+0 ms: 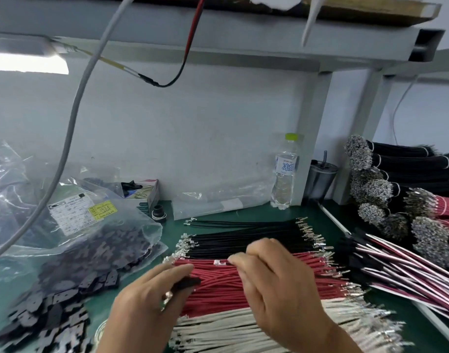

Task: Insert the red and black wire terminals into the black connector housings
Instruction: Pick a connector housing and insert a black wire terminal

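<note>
Over the red wires (243, 281) on the green tabletop (307, 212), the left hand (147, 301) grips a black connector housing (187, 282) while the right hand (274, 276) pinches a metal terminal (219, 262). Black wires (243, 240) lie behind.

The left hand (152, 299) is motion-blurred, and its curled fingers (177, 272) cover most of the small black plastic connector housing (191, 282), so the housing's openings cannot be made out. The right hand (274, 284) hides the length of the thin red wire behind its pinch; only the small silver metal terminal (219, 262) shows, too small to read its shape. The loose black plastic housings (47, 319) at lower left are smeared and run off the edge. The row of white wires (243, 327) is cut by the bottom edge. Print on the white bag label (73, 215) is illegible.
</note>
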`<state>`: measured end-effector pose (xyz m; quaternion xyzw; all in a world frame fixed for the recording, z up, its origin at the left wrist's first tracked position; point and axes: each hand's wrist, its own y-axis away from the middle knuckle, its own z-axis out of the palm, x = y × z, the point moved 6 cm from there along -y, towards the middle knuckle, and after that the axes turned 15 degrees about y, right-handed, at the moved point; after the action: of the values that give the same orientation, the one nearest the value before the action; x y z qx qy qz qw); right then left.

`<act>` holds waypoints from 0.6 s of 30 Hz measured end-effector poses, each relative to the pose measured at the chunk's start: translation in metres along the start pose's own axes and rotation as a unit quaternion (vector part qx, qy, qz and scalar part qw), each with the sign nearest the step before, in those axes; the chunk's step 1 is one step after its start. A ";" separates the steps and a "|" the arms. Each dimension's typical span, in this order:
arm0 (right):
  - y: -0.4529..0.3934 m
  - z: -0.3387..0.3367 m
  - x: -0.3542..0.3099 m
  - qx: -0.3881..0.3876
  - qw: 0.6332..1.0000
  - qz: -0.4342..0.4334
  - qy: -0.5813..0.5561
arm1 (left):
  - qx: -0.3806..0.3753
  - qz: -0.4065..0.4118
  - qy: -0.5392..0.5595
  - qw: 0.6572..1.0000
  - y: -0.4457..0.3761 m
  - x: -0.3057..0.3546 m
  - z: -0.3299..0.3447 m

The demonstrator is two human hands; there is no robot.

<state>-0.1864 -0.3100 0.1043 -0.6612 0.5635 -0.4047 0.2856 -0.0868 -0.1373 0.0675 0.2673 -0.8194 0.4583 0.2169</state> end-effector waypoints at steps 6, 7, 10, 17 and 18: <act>0.015 0.019 0.001 -0.050 0.995 0.036 -0.076 | 0.014 -0.097 0.099 0.990 0.005 -0.001 0.006; 0.015 0.021 0.001 -0.054 0.994 0.042 -0.085 | 0.023 -0.099 0.109 0.989 0.005 -0.002 0.005; 0.016 0.025 -0.001 -0.067 0.992 0.042 -0.102 | 0.033 -0.104 0.143 0.984 0.005 -0.002 0.004; 0.015 0.025 -0.004 -0.090 0.990 0.031 -0.105 | 0.028 -0.118 0.176 0.977 0.007 -0.004 0.009; 0.015 0.024 -0.004 -0.090 0.990 0.034 -0.106 | 0.026 -0.119 0.179 0.976 0.007 -0.004 0.009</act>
<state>-0.1736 -0.3111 0.0783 -0.7035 0.5863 -0.2706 0.2968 -0.0896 -0.1412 0.0559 0.2822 -0.7171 0.4908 0.4065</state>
